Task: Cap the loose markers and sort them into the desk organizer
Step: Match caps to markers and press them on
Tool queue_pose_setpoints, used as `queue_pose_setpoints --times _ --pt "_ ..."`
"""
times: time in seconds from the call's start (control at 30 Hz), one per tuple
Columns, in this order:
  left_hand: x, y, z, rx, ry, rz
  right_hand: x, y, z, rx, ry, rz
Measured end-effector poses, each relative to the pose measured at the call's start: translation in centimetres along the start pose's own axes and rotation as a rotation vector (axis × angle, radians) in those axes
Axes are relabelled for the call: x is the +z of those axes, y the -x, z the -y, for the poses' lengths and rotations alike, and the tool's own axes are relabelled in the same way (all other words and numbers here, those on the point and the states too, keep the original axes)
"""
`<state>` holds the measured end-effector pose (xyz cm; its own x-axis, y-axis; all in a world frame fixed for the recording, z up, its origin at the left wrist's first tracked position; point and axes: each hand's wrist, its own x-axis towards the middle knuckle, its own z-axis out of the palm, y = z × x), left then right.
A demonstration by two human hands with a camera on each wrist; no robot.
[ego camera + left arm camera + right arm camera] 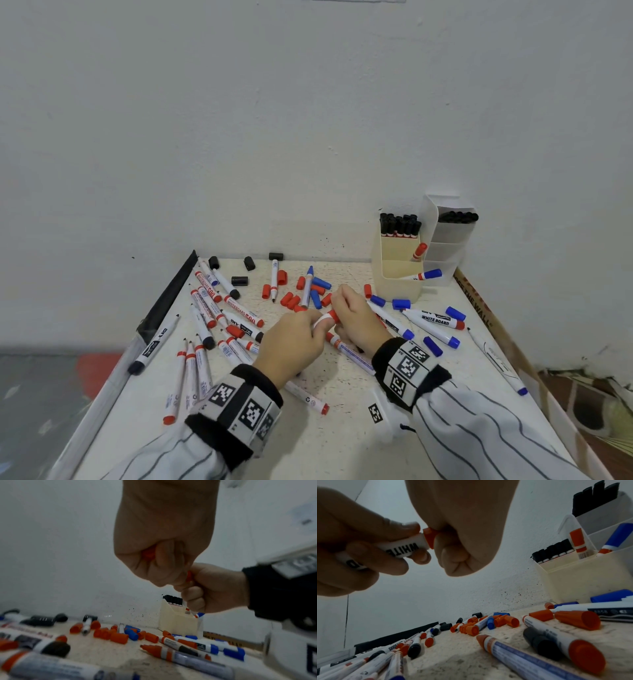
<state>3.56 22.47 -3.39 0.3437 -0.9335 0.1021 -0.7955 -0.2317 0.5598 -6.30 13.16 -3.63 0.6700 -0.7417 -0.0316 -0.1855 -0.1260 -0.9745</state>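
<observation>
Above the middle of the table, my two hands hold one red whiteboard marker (324, 319) between them. My left hand (298, 334) grips its white barrel (402, 547), printed WHITE. My right hand (354, 317) pinches the red cap (429, 537) sitting on the barrel's end. The cream desk organizer (397, 287) stands at the back right, with black-capped markers (399, 224) in its rear compartment. One red marker (419, 251) leans in the middle compartment and one blue marker (426, 274) in the front.
Several loose red caps (291, 300), blue caps (400, 303) and black caps (239, 281) lie on the table (342, 438) among many markers. A white organizer (448, 240) stands behind the cream one. A black strip (171, 294) borders the left edge; a cardboard box (479, 308) lies on the right.
</observation>
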Motion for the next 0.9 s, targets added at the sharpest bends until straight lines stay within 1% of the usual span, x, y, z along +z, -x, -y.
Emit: queue_pose_setpoints --times 0.1,0.13,0.17,0.23,0.33,0.37,0.43,0.5,0.67,0.73,0.77,0.83,0.87,0.9 --pt "-0.4 -0.1 -0.2 -0.084 0.304 0.083 0.0 0.3 0.3 -0.034 -0.024 0.039" --pt "-0.6 -0.1 -0.3 -0.095 0.351 0.093 0.0 0.4 0.5 -0.032 -0.032 0.048" --pt "-0.7 -0.1 -0.3 -0.092 0.351 0.092 -0.1 0.3 0.7 -0.027 -0.043 0.055" --pt "-0.6 -0.1 -0.2 -0.065 0.239 0.057 0.0 0.4 1.0 0.005 -0.056 0.066" --pt "-0.3 0.1 -0.1 -0.016 -0.052 -0.019 0.2 0.4 1.0 0.070 -0.056 0.078" --pt "-0.1 0.2 -0.1 -0.007 -0.114 -0.038 0.2 0.4 1.0 0.086 -0.064 0.082" --pt "0.1 0.2 0.1 0.001 -0.135 -0.059 0.3 0.3 1.0 0.091 -0.084 0.090" --pt "0.3 -0.1 0.4 0.003 -0.101 -0.063 0.3 0.1 0.8 0.081 -0.061 0.097" --pt "0.6 -0.7 1.2 0.006 -0.032 -0.025 0.1 -0.5 -0.1 0.040 0.036 0.123" --pt "0.6 -0.8 1.7 0.018 0.058 -0.014 -0.1 -0.8 -0.1 0.006 0.136 0.145" --pt "0.6 -0.9 2.1 0.012 0.135 0.012 -0.2 -1.1 0.1 -0.011 0.193 0.158" --pt "0.3 -0.9 2.6 -0.046 0.314 0.106 -0.5 -1.6 0.5 -0.042 0.290 0.185" --pt "0.0 -0.9 2.9 -0.087 0.363 0.147 -0.6 -1.8 0.6 -0.053 0.320 0.199" --pt "-0.3 -0.9 3.2 -0.136 0.366 0.163 -0.8 -2.1 0.7 -0.060 0.331 0.205"
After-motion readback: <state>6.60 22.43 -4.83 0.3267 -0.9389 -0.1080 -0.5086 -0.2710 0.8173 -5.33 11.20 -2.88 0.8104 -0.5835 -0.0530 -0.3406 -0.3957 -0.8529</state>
